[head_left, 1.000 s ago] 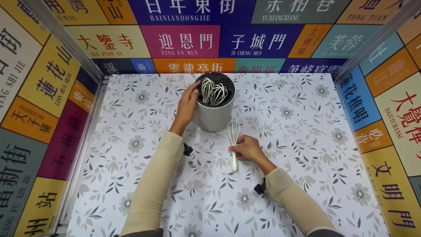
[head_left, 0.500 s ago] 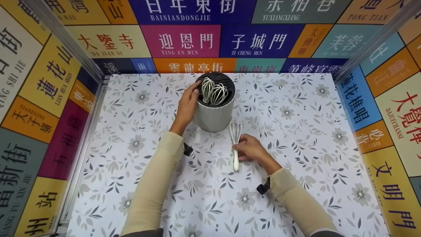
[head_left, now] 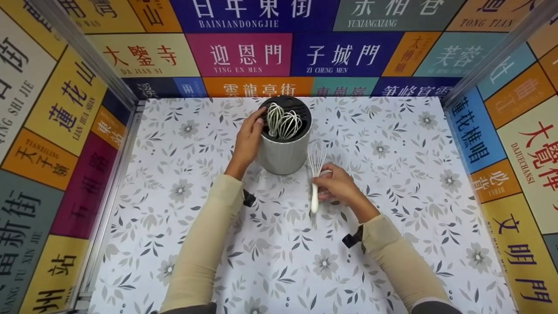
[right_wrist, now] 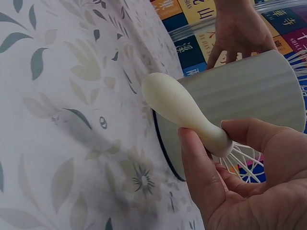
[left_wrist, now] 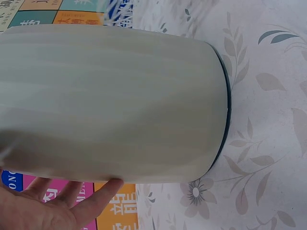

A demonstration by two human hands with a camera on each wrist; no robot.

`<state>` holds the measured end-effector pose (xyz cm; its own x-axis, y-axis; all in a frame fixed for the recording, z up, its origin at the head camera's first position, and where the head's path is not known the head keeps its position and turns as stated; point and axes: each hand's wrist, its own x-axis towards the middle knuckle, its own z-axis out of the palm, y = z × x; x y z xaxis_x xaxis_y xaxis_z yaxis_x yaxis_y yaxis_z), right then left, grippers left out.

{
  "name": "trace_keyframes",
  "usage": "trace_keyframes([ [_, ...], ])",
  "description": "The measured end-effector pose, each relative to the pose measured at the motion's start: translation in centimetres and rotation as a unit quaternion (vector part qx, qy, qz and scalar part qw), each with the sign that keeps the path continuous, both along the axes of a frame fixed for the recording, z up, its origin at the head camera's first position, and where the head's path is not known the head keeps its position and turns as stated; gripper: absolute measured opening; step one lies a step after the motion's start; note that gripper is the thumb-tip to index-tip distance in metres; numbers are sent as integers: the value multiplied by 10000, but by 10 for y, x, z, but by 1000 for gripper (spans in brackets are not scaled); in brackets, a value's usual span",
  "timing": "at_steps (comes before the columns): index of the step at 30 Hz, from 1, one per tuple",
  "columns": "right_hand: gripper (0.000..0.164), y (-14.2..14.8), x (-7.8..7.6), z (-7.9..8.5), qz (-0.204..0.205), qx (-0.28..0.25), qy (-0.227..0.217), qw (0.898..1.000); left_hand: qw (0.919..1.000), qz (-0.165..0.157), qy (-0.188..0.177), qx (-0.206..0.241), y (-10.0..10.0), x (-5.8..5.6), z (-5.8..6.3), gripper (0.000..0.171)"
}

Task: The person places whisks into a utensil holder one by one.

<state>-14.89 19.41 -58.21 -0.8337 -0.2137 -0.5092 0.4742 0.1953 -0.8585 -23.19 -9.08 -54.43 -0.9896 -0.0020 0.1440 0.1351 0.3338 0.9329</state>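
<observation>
A grey-white cylindrical utensil holder (head_left: 283, 158) with a black slotted top stands upright at the back of the table. Two whisks (head_left: 291, 125) rest in it, wire loops up. My left hand (head_left: 249, 138) touches the holder's left side near the rim, its fingers (left_wrist: 98, 199) mostly straight along the wall. To the right, my right hand (head_left: 340, 185) pinches a third whisk (head_left: 314, 198) between thumb and fingers where the cream handle meets the wires. This whisk is held wires up and handle down, just beside the holder. The handle (right_wrist: 177, 103) overlaps the holder in the right wrist view.
A white cloth with grey leaves and flowers covers the table (head_left: 174, 244). Coloured sign panels (head_left: 244, 54) rise behind it and along both sides, with metal frame bars (head_left: 130, 148) at the edges.
My right hand has carried the whisk up and away from me, slightly rightward, closer along the holder's right side. My left hand and the holder have stayed in place.
</observation>
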Motion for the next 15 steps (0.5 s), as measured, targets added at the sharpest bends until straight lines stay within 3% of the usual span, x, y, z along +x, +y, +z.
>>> trace_keyframes([
  [15,40,-4,-24,61,-392,-201,569,9974,10000,14,-17,81,0,0,1,41],
])
